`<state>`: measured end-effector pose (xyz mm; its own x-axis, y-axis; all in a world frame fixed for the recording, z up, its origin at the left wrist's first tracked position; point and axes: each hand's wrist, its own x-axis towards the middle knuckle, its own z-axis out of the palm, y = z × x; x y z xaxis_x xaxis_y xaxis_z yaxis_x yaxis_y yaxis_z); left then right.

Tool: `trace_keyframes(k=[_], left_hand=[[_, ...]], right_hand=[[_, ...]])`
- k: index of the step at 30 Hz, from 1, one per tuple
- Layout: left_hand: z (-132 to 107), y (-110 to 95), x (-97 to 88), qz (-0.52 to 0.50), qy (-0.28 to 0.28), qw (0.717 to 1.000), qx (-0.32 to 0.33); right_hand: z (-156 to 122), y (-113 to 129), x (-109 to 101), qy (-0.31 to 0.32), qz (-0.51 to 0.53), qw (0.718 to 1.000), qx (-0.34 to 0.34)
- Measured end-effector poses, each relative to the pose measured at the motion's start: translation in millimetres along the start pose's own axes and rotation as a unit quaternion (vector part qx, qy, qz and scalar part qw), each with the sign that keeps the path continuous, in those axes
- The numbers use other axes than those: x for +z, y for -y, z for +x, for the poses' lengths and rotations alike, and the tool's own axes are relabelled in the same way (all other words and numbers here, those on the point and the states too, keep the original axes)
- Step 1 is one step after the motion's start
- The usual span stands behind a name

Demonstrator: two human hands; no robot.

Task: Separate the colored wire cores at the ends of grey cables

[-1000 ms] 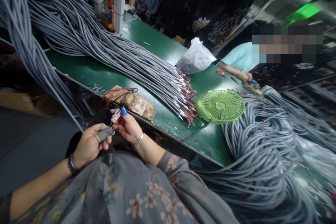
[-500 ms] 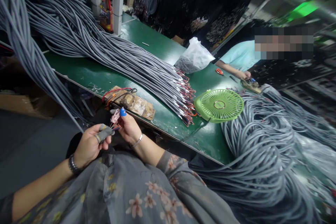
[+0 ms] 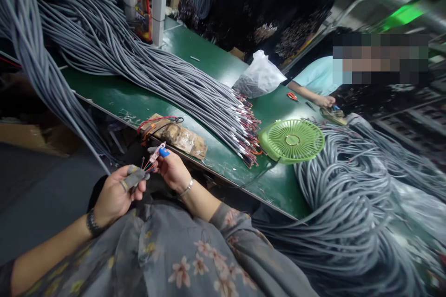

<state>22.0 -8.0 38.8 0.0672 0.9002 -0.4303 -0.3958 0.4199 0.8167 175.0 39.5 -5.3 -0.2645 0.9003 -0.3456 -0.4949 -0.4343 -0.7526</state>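
Observation:
My left hand (image 3: 116, 192) is closed round the end of a grey cable (image 3: 136, 175), held below the edge of the green table (image 3: 139, 102). Thin coloured wires (image 3: 149, 165) fan out of that cable end. My right hand (image 3: 172, 170), with a blue cot on one fingertip and pale cots on others, pinches those wires just to the right of the cable end. Both hands hover over my lap, in front of a taped brown block (image 3: 177, 137) on the table edge.
A thick sheaf of grey cables (image 3: 174, 83) lies across the table, its stripped ends near a green fan (image 3: 291, 140). More grey cables pile at the right (image 3: 348, 204) and hang at the left. A plastic bag (image 3: 259, 76) sits farther back. Another person works at the far right.
My left hand has dropped slightly and drawn away from the right, so the coloured wires now spread out more between the two hands.

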Motion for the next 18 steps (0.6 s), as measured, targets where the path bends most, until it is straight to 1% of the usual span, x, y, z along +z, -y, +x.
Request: trace_keyframes(k=[7, 10, 18], left_hand=[[2.3, -4.1, 7.7, -0.015, 0.001, 1.000, -0.016], [4.4, -3.2, 8.9, -0.019, 0.003, 1.000, -0.012], [8.8, 2.0, 7.7, 0.005, 0.017, 1.000, -0.010]], right_hand=[[0.3, 0.5, -1.2, -0.015, 0.014, 1.000, 0.005], [-0.8, 1.7, -1.7, -0.029, 0.027, 0.999, 0.010], [-4.4, 2.9, 2.1, -0.026, 0.042, 0.999, -0.002]])
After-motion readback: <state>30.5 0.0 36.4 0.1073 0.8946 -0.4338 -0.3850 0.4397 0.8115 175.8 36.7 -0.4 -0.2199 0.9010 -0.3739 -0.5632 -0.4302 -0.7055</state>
